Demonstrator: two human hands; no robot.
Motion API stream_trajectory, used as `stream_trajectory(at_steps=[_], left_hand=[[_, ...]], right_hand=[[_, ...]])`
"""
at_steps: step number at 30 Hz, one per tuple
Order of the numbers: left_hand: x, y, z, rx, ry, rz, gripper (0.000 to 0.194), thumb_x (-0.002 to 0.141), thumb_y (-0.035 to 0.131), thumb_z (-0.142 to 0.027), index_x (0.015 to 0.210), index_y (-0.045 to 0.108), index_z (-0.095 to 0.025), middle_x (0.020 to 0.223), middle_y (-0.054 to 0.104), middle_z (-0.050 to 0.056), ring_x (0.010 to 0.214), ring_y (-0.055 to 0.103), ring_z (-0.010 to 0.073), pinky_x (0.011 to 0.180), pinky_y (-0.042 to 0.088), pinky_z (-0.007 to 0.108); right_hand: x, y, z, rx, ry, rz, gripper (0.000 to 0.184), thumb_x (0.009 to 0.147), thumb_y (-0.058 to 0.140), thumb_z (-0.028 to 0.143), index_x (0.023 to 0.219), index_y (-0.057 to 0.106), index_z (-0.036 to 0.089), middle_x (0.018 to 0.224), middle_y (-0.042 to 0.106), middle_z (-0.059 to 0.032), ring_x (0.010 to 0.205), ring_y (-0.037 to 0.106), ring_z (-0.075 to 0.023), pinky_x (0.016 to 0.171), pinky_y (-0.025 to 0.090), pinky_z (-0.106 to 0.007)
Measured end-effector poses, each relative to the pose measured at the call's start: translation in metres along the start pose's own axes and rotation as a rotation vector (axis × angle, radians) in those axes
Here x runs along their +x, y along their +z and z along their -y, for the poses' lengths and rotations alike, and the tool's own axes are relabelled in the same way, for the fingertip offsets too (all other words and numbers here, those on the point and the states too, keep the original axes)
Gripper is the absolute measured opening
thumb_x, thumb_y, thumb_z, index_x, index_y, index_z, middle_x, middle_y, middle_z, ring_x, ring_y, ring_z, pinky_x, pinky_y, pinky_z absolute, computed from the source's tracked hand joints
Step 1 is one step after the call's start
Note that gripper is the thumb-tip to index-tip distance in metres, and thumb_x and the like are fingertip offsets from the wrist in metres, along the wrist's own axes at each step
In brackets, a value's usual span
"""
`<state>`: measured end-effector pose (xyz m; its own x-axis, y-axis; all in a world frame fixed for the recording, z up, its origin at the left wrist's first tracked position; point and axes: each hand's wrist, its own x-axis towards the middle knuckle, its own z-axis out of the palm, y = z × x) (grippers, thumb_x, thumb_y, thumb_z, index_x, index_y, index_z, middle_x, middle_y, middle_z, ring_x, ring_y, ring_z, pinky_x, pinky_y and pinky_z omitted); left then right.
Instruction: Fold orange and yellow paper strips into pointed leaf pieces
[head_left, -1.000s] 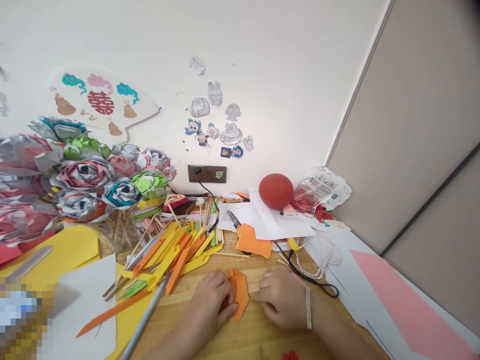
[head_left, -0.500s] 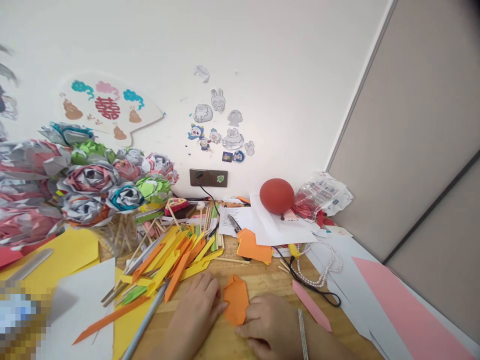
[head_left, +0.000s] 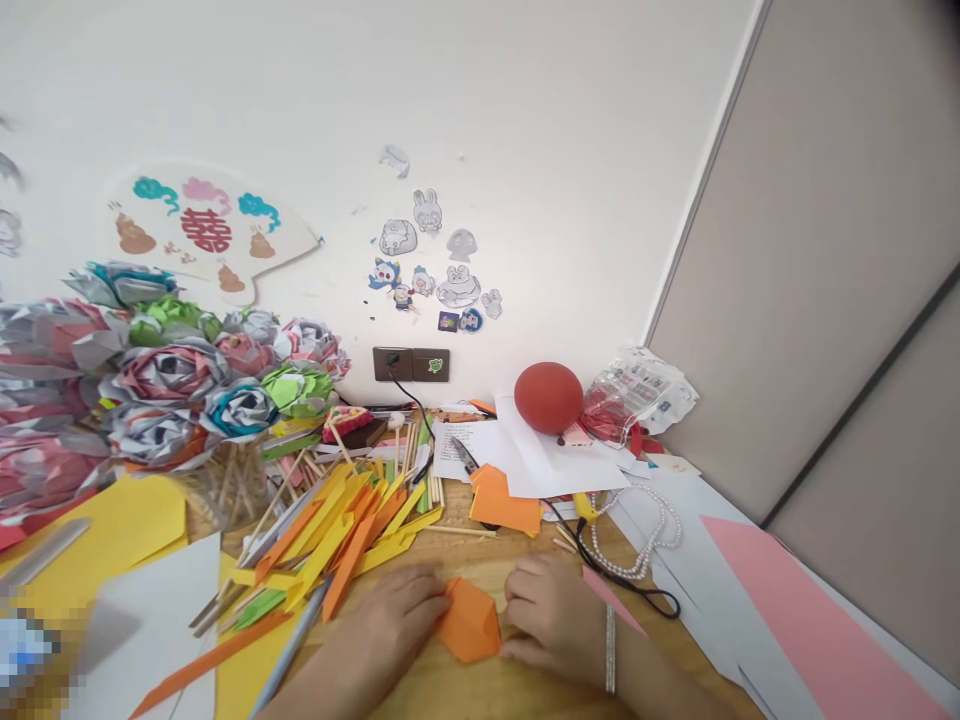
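A small folded piece of orange paper (head_left: 469,622) lies on the wooden table between my two hands. My left hand (head_left: 409,612) holds its upper left edge, fingers close together and pinched at the paper. On the other side, my right hand (head_left: 546,612) has its fingers curled, with the thumb side at the paper's lower right corner. A sparkly bracelet (head_left: 610,648) circles my right wrist. Partly behind that wrist lies a pink paper strip (head_left: 615,600).
Folded yellow and orange strips (head_left: 337,530) and wooden sticks pile up left of centre. Paper flowers (head_left: 176,375) crowd the left. Behind my hands are orange sheets (head_left: 506,500), a utility knife (head_left: 463,455), a red balloon (head_left: 548,397), a black cable (head_left: 637,590) and a pearl string (head_left: 660,545).
The orange paper has turned and now lies tilted, with a more angular outline. My right hand has shifted up and to the right; the left hand stays at the paper's left side.
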<state>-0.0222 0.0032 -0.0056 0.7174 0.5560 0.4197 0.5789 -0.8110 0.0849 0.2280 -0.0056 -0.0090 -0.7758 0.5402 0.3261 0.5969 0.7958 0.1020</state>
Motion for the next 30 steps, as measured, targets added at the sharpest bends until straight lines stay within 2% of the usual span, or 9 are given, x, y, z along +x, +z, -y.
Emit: stream_trajectory(at_steps=[2, 5, 8, 10, 13, 19, 25, 30], left_hand=[[-0.001, -0.003, -0.001, -0.028, -0.041, 0.024, 0.023, 0.087, 0.046, -0.015, 0.104, 0.061, -0.023, 0.096, 0.069, 0.005, 0.092, 0.063, 0.0219, 0.08, 0.053, 0.035], [-0.003, -0.007, 0.002, -0.112, -0.108, 0.077, 0.025, 0.081, 0.055, -0.017, 0.105, 0.058, -0.024, 0.1, 0.066, 0.004, 0.092, 0.062, 0.0215, 0.079, 0.051, 0.031], [-0.003, -0.01, 0.003, -0.202, -0.14, 0.129, 0.014, 0.084, 0.051, -0.016, 0.092, 0.059, -0.025, 0.093, 0.064, 0.001, 0.086, 0.061, 0.0172, 0.077, 0.049, 0.025], [-0.001, -0.01, 0.002, -0.217, -0.139, 0.149, 0.017, 0.087, 0.044, -0.013, 0.085, 0.058, -0.024, 0.091, 0.063, 0.0, 0.085, 0.06, 0.0153, 0.077, 0.047, 0.023], [0.002, -0.008, -0.002, -0.182, -0.134, 0.16, 0.022, 0.086, 0.04, -0.009, 0.084, 0.057, -0.022, 0.093, 0.062, 0.002, 0.086, 0.06, 0.0148, 0.077, 0.047, 0.023], [0.004, -0.005, -0.004, -0.074, -0.082, 0.106, 0.023, 0.09, 0.037, -0.016, 0.084, 0.058, -0.022, 0.089, 0.063, 0.002, 0.081, 0.06, 0.0154, 0.073, 0.048, 0.024], [0.0, 0.017, -0.004, 0.156, -0.042, -0.033, 0.028, 0.089, 0.035, -0.012, 0.069, 0.054, -0.02, 0.076, 0.06, 0.003, 0.07, 0.055, 0.0177, 0.063, 0.046, 0.028], [0.001, 0.016, -0.008, 0.139, -0.076, 0.05, 0.024, 0.084, 0.041, -0.006, 0.07, 0.053, -0.02, 0.076, 0.06, 0.0, 0.068, 0.057, 0.0154, 0.062, 0.044, 0.025]], right_hand=[[0.0, 0.001, -0.001, -0.054, 0.02, -0.036, 0.02, 0.087, 0.052, 0.033, 0.074, 0.055, 0.018, 0.073, 0.056, -0.0012, 0.069, 0.045, -0.0161, 0.06, 0.029, -0.031], [0.0, 0.001, 0.0, -0.108, 0.05, -0.07, 0.018, 0.089, 0.044, 0.017, 0.074, 0.054, 0.018, 0.072, 0.056, -0.0017, 0.068, 0.044, -0.0161, 0.06, 0.028, -0.031], [0.001, 0.0, 0.001, -0.083, 0.022, -0.046, 0.011, 0.088, 0.049, 0.025, 0.081, 0.055, 0.018, 0.076, 0.057, -0.0019, 0.071, 0.045, -0.0166, 0.064, 0.031, -0.032], [0.002, 0.002, 0.002, -0.066, -0.015, -0.021, 0.013, 0.086, 0.053, 0.031, 0.084, 0.055, 0.018, 0.078, 0.058, -0.0014, 0.072, 0.046, -0.0166, 0.067, 0.033, -0.031], [0.005, 0.008, 0.006, -0.081, -0.004, -0.023, 0.012, 0.086, 0.055, 0.031, 0.083, 0.055, 0.018, 0.078, 0.057, -0.0002, 0.072, 0.046, -0.0165, 0.066, 0.034, -0.031], [0.01, 0.024, 0.006, -0.118, 0.088, -0.04, 0.015, 0.085, 0.059, 0.028, 0.074, 0.055, 0.018, 0.074, 0.057, -0.0006, 0.071, 0.047, -0.0168, 0.063, 0.033, -0.03], [0.007, 0.025, 0.001, -0.034, 0.084, -0.012, 0.022, 0.084, 0.061, 0.04, 0.083, 0.057, 0.019, 0.082, 0.06, -0.0015, 0.077, 0.049, -0.017, 0.066, 0.037, -0.03], [0.008, 0.022, 0.0, -0.017, 0.105, -0.04, 0.021, 0.083, 0.062, 0.04, 0.083, 0.057, 0.019, 0.081, 0.061, -0.0014, 0.076, 0.049, -0.0174, 0.065, 0.037, -0.031]])
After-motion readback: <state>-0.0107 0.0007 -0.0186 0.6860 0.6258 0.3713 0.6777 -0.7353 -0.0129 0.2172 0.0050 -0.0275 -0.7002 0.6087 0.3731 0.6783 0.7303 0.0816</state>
